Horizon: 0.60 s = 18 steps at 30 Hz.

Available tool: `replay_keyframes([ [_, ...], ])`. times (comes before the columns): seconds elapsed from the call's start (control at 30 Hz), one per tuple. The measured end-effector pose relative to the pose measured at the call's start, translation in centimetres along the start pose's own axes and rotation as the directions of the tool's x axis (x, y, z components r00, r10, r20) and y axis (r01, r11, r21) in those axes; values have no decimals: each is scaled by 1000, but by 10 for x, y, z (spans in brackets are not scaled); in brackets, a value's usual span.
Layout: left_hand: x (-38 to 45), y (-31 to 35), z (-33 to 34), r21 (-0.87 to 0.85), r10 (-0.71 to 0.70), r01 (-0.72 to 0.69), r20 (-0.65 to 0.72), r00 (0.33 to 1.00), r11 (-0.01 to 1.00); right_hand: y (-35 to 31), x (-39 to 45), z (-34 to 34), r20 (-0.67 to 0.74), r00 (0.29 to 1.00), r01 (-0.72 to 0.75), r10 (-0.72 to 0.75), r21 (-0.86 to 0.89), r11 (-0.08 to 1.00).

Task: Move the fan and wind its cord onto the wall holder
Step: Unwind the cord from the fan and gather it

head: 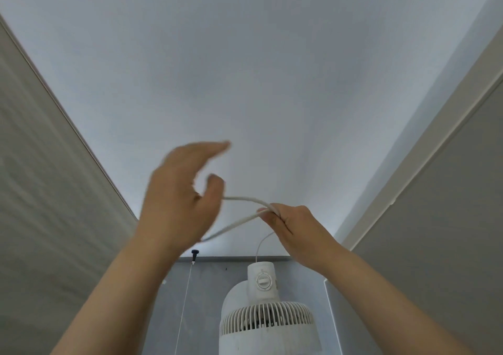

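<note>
Pinched in the right hand [292,222] is the white cord [239,220], gathered as a fold at the fingertips so that two strands run leftward from that one hold. I judge the fold is held there to fix the loop's far end while the other hand sizes it.

Left hand [177,199] is raised with fingers extended and blurred; the upper strand reaches its thumb, but I cannot tell whether the thumb hooks it or merely touches. I record that hand as relaxed and gripping nothing. The lower strand passes behind the left wrist and out of sight.

A thinner run of cord drops from beneath the right hand to the top of the white fan [265,311], which stands low in the view against the grey wall, dial facing me.

A small dark peg [195,254] sits on the wall left of the fan, a thin line hanging from it; whether this is the wall holder I cannot confirm.

My assessment: the fan appears placed, winding is at the loop-forming stage, and no cord lies on any holder yet
</note>
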State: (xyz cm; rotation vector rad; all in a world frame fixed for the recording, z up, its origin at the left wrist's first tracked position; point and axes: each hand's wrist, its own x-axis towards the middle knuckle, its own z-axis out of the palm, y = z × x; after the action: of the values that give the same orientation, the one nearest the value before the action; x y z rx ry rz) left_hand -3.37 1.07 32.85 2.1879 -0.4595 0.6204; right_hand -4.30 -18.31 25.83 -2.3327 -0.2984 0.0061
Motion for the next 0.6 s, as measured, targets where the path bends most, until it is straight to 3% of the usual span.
replay_keyframes([
  [0.07,-5,0,11,94,141,-170,259,956,981,-5,3,-1,34,999,39,-36,-70,997],
  [0.13,-13,1,25,199,180,-270,377,908,942,-12,5,-5,74,995,73,-61,-176,982],
  [0.27,-22,-1,34,212,141,-246,416,898,946,-18,8,-14,88,995,69,-42,-338,938],
  [0.4,-26,-14,42,338,97,-262,433,896,904,-13,10,-18,55,997,72,-54,-411,909],
  [0.5,-25,-18,39,349,-8,-177,470,882,920,-6,8,-22,30,1000,10,-2,-245,969],
  [0.6,-21,-18,26,112,-62,19,402,914,994,12,3,-21,87,992,-94,90,45,995],
])
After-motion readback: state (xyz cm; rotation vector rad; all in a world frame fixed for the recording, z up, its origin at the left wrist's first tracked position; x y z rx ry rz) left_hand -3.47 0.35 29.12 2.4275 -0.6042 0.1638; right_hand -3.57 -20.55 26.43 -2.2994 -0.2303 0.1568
